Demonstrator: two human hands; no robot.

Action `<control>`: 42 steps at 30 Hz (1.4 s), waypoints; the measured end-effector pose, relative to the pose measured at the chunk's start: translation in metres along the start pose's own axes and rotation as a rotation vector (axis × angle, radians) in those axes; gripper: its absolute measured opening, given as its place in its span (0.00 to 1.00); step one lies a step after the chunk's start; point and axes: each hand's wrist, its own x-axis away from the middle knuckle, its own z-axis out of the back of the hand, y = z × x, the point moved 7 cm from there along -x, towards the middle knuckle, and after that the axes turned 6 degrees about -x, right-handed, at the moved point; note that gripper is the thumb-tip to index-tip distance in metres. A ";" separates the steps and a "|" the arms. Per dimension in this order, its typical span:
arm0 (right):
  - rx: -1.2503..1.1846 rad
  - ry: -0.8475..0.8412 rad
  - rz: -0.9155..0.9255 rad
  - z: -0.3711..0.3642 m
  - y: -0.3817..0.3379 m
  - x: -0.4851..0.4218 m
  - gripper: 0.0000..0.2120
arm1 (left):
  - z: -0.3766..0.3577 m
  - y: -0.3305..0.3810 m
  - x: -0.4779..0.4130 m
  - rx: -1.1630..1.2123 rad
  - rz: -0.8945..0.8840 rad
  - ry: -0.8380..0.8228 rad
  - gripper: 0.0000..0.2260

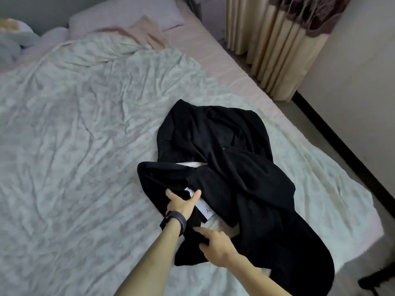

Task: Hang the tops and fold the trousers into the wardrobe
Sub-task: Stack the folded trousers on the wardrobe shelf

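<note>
Rumpled bed [85, 124] carries a black clothes heap [235, 167] — unfolded, seemingly the task is barely begun; left grip [181, 202] and right grip [215, 246] rest on it, fingers apart.

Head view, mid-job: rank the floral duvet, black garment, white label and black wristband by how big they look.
1. floral duvet
2. black garment
3. white label and black wristband: these look about alike, and the label is partly covered, so they are left unranked.
</note>
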 end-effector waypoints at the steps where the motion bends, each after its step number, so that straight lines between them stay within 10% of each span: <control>1: 0.010 -0.060 0.012 -0.011 0.001 0.001 0.27 | -0.001 -0.003 -0.003 -0.051 -0.010 0.012 0.51; 8: -0.017 0.061 -0.001 -0.008 0.020 0.029 0.18 | 0.044 -0.084 0.009 -0.345 -0.095 0.145 0.28; 15: -0.102 0.423 -0.034 0.019 -0.027 0.043 0.41 | 0.139 -0.223 0.061 -0.550 -0.084 0.241 0.11; 22: 0.062 0.348 0.105 -0.063 -0.098 0.036 0.46 | 0.192 -0.335 0.096 -0.561 -0.207 0.268 0.18; 28: 0.379 0.184 0.157 -0.199 -0.148 0.029 0.10 | 0.234 -0.454 0.121 -0.508 -0.123 0.260 0.24; 33: 0.455 -0.062 0.116 -0.312 -0.131 0.053 0.09 | 0.220 -0.564 0.138 -0.602 0.121 0.028 0.18; 37: 0.414 -0.277 -0.052 -0.332 -0.086 0.079 0.07 | 0.183 -0.545 0.132 -0.425 0.038 -0.174 0.24; 42: 0.236 -0.081 -0.103 -0.269 -0.074 0.073 0.17 | 0.148 -0.426 0.107 -0.289 -0.200 -0.132 0.21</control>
